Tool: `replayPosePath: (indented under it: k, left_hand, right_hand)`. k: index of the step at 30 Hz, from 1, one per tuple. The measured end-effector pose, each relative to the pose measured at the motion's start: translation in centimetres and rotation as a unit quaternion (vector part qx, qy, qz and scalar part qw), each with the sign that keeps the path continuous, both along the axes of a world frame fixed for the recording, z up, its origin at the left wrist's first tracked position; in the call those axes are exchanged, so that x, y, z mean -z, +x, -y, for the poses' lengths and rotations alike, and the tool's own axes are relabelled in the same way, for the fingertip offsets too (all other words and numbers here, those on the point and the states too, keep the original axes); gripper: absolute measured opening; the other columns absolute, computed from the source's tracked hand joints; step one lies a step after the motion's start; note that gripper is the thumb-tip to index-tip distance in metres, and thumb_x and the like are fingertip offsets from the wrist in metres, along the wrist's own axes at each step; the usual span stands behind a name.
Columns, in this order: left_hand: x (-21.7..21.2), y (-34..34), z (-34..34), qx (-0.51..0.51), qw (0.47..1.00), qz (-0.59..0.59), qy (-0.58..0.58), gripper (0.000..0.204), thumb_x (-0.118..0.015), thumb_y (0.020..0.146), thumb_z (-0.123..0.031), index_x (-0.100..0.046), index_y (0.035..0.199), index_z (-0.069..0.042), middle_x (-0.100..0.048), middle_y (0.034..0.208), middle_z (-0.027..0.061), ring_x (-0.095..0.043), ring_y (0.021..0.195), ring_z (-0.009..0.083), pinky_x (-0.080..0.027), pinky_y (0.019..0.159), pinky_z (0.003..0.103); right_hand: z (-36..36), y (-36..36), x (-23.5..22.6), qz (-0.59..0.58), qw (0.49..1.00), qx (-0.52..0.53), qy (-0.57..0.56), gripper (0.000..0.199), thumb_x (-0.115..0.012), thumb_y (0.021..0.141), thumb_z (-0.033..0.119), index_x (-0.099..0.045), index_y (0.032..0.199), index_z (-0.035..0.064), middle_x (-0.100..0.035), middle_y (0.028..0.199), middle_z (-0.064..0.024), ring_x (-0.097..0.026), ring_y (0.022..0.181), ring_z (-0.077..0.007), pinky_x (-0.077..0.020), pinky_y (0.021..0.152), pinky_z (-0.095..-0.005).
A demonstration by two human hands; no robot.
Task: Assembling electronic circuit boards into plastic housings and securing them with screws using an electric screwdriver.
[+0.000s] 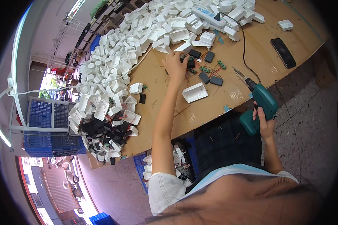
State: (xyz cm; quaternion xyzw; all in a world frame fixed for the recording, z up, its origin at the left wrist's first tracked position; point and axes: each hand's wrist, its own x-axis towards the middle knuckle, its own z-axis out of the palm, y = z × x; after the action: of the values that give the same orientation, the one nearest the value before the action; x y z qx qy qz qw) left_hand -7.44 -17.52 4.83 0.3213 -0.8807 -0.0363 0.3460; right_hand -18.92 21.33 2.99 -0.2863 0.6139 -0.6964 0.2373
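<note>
My right hand (266, 122) grips a green electric drill (264, 100) at the table's near right edge. Its thin bit points up and left over the cardboard. Farther left, my left hand (174, 66) reaches across the table, fingers curled down beside black rectangular blocks (194, 53) and a white casing. What those fingers hold is hidden. To the right of that hand lie small green circuit boards (205, 69) with red wires and more black blocks (216, 81). An open white plastic shell (195, 92) sits nearer to me.
A big heap of white plastic shells (120, 56) spreads over the far and left table. A power strip (208, 15) with a black cord (244, 48) lies on it. Black blocks and wires (103, 129) pile up at left. A phone (283, 53) rests at right; a blue crate (141, 170) stands below.
</note>
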Motion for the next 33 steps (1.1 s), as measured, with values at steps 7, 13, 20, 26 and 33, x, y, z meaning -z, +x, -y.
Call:
replayPosePath:
  k: [7, 13, 20, 26, 33]
  left_hand:
    - [2.1, -0.6, 3.4, 0.044, 0.995, -0.051, 0.077, 0.013, -0.081, 0.087, -0.018, -0.073, 0.090, -0.007, -0.069, 0.095, 0.0071, -0.066, 0.092, 0.0261, -0.043, 0.084, 0.043]
    - [0.0, 5.4, 3.9, 0.049, 0.886, -0.404, 0.221, 0.016, -0.066, 0.104, -0.014, -0.066, 0.102, 0.002, -0.072, 0.102, 0.0109, -0.068, 0.088, 0.0152, -0.055, 0.082, 0.030]
    - [-2.2, 11.6, -0.1, 0.031, 0.914, -0.312, 0.256, 0.014, -0.069, 0.101, -0.011, -0.067, 0.100, 0.003, -0.072, 0.090, 0.0098, -0.069, 0.082, 0.0128, -0.057, 0.073, 0.026]
    - [0.0, 16.5, 1.0, 0.020, 0.928, -0.157, 0.336, 0.013, -0.069, 0.101, -0.012, -0.065, 0.103, 0.000, -0.074, 0.090, 0.0095, -0.073, 0.079, 0.0135, -0.054, 0.064, 0.024]
    - [-6.1, 14.9, -0.8, 0.039, 0.825, -0.514, 0.233, 0.014, -0.065, 0.105, -0.015, -0.059, 0.107, -0.002, -0.073, 0.096, 0.0126, -0.074, 0.085, 0.0180, -0.060, 0.069, 0.027]
  right_hand:
    - [-0.3, -0.2, 0.1, 0.008, 0.999, 0.033, -0.025, 0.034, -0.056, 0.108, 0.027, -0.065, 0.124, -0.0026, -0.061, 0.084, -0.0039, -0.054, 0.071, -0.0107, -0.0456, 0.067, -0.0264]
    - [-0.1, -0.4, -0.4, 0.010, 1.000, 0.018, -0.017, 0.036, -0.056, 0.109, 0.029, -0.065, 0.123, -0.0020, -0.061, 0.086, -0.0042, -0.055, 0.072, -0.0108, -0.0459, 0.067, -0.0266]
    - [0.5, 0.5, -0.5, 0.030, 0.999, 0.000, -0.022, 0.027, -0.063, 0.103, 0.016, -0.066, 0.119, -0.0055, -0.070, 0.099, -0.0086, -0.061, 0.072, -0.0115, -0.0514, 0.063, -0.0273]
    - [0.4, 1.1, -0.4, 0.022, 0.999, -0.023, -0.012, 0.031, -0.060, 0.106, 0.023, -0.066, 0.122, -0.0033, -0.066, 0.094, -0.0061, -0.059, 0.073, -0.0110, -0.0493, 0.067, -0.0270]
    - [0.0, 1.1, -0.6, 0.020, 0.999, -0.011, -0.022, 0.027, -0.064, 0.103, 0.016, -0.066, 0.119, -0.0054, -0.070, 0.099, -0.0079, -0.061, 0.073, -0.0110, -0.0513, 0.064, -0.0269]
